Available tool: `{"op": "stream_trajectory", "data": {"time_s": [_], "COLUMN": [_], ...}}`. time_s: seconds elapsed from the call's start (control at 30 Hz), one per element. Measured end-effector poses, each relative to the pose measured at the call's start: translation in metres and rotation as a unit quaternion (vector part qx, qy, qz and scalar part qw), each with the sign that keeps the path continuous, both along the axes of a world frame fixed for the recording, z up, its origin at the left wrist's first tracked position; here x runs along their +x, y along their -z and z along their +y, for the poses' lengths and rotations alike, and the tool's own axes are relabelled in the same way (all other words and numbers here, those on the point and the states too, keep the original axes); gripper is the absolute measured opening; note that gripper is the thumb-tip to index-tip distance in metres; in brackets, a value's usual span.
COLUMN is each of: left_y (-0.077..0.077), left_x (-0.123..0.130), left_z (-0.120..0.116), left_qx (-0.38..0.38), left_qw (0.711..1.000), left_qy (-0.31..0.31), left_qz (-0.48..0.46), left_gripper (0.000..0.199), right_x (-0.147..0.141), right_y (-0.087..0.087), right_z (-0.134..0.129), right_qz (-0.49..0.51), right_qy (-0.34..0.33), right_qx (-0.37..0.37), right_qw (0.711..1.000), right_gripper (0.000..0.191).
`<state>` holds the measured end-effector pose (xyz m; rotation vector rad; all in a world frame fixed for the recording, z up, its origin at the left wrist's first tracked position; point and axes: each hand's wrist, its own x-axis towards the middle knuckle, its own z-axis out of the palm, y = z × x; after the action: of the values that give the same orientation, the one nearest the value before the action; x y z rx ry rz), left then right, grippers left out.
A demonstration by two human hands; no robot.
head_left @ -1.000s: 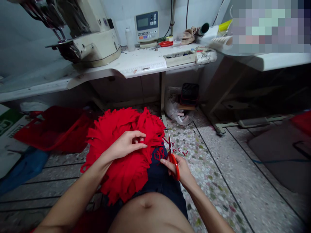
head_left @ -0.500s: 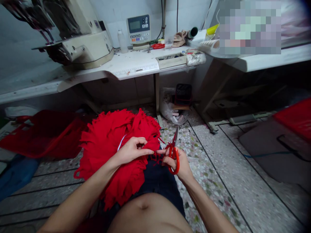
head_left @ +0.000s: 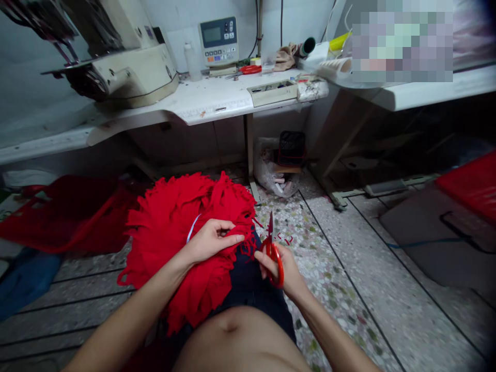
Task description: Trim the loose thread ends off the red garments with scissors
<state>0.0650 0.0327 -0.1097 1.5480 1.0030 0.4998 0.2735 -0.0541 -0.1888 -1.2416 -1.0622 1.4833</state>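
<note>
A big heap of red fabric pieces (head_left: 155, 248) lies across my lap, with a thin white strip showing near its middle. My left hand (head_left: 213, 238) pinches the heap's right edge between thumb and fingers. Just to the right, my right hand (head_left: 281, 266) grips red-handled scissors (head_left: 276, 258), with the blades pointing up and away from me. The blades are apart from the fabric. Small red scraps (head_left: 285, 239) show beyond the scissors, and more lie on my dark trousers (head_left: 251, 284).
A white table (head_left: 217, 108) ahead carries a sewing machine (head_left: 127, 77), a control panel (head_left: 219, 41) and a bottle (head_left: 191, 62). A red basket (head_left: 93, 222) stands at left. Under the table sits a plastic bag (head_left: 267, 173); a grey container (head_left: 437, 237) is at right.
My right hand has drawn slightly down and away from my left hand, and the scissors have turned to point more upright. Red scraps now show in the air or on the floor beyond them.
</note>
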Motion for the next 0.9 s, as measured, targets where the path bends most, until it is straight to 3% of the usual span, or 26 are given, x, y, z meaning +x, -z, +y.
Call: {"op": "stream_trajectory", "data": {"time_s": [0.13,0.33,0.63,0.9], "left_y": [0.005,0.004,0.001,0.006], "left_x": [-0.001,0.002,0.003,0.001], "left_z": [0.004,0.006,0.006,0.006], "left_qx": [-0.034,-0.035,-0.080,-0.098], "left_qw": [0.999,0.999,0.996,0.994], "left_qy": [-0.028,-0.015,0.016,0.019], "left_qz": [-0.010,0.027,0.031,0.036], "left_gripper": [0.039,0.038,0.044,0.043], "right_x": [0.004,0.004,-0.002,-0.004], "right_y": [0.019,0.016,0.019,0.042], "right_z": [-0.022,-0.028,-0.017,-0.021], "right_qz": [-0.052,-0.124,-0.138,-0.106], "right_qy": [-0.094,-0.166,-0.165,-0.124], "right_qx": [0.057,0.105,0.137,0.060], "right_qw": [0.993,0.973,0.967,0.985], "right_gripper": [0.044,0.039,0.033,0.050]}}
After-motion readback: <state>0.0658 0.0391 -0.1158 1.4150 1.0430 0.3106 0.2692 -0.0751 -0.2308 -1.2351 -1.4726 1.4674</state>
